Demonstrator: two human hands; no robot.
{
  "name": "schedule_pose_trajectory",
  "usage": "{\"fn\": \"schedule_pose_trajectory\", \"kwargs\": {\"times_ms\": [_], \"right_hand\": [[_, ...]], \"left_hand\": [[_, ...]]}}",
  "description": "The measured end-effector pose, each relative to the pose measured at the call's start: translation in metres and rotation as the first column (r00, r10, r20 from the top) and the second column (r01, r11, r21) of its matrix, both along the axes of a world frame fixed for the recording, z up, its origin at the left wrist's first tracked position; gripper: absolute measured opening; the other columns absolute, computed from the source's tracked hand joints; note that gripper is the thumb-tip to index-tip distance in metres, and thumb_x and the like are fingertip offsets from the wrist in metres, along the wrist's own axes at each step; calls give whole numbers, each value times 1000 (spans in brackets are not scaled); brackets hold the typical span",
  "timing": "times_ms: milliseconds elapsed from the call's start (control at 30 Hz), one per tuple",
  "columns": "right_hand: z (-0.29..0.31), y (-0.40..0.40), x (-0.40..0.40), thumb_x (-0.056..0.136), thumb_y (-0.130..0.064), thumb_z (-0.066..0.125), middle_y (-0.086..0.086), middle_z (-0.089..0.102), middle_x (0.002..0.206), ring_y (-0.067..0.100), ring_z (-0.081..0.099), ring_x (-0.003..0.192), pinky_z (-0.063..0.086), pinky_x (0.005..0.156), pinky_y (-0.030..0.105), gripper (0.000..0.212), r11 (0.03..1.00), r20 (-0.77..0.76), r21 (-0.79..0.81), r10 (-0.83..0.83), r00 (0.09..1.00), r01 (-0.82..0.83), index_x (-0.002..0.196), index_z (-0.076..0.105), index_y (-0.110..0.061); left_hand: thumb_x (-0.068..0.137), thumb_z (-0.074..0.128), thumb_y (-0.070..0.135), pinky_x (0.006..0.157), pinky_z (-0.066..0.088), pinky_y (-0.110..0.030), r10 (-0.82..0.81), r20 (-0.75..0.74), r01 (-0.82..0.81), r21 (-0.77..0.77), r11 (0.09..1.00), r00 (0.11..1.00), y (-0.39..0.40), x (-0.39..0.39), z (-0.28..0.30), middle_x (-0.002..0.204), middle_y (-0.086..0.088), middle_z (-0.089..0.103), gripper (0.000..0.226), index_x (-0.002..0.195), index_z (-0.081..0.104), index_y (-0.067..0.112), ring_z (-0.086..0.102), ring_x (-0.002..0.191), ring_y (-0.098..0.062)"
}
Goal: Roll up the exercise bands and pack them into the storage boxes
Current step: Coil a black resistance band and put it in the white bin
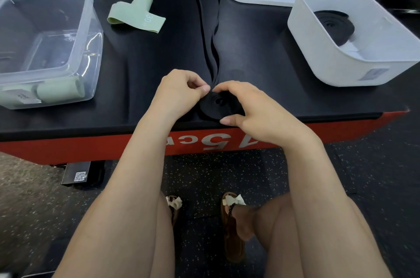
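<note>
A: Black rubber: what's between the hands?

B: In the head view, the left hand (181, 89) pinches and the right hand (247, 107) curls round a part-wound coil of the long black band (217, 104). Its loose tail runs away from the hands over the table (261, 54).

A: Progress?

B: Roughly midway, I'd judge. Far right, the white box (341, 59) holds one black roll. Left, the clear box (45, 50) holds green rolls (60, 89). Beyond the left hand, a green band (136, 15) lies unrolled.
</note>
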State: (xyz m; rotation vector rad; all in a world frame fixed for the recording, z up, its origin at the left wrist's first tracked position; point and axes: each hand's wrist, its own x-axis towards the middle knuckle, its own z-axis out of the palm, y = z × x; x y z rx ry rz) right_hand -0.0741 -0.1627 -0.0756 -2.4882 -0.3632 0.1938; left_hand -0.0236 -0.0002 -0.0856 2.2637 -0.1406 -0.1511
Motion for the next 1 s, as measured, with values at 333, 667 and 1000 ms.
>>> {"fn": "schedule_pose_trajectory", "kwargs": {"times_ms": [333,667,1000], "right_hand": [[3,-7,2,64,-39,82,-9,48,107,10,50,101,42,83,24,67,967,58,-51,-246,968,249,122,52,-23],[1,18,-8,75,-69,56,-1,41,114,18,40,113,37,89,31,74,932,62,-231,-272,960,279,120,45,-12],[-18,27,1,80,-62,57,3,41,122,21,37,114,31,93,32,70,899,286,-229,-305,908,374,127,43,-11]], "left_hand": [[87,65,20,64,37,-10,0,28,0,9,1000,1000,-3,0,-4,77,15,59,7,93,68,22,50,67,1],[89,61,17,86,46,-26,-20,32,19,12,1000,999,-8,2,-4,92,12,62,28,115,65,28,53,82,-4],[89,54,6,108,35,-41,-30,-10,29,-64,998,1000,-11,3,-8,123,11,61,47,131,52,27,55,111,-7]]}}
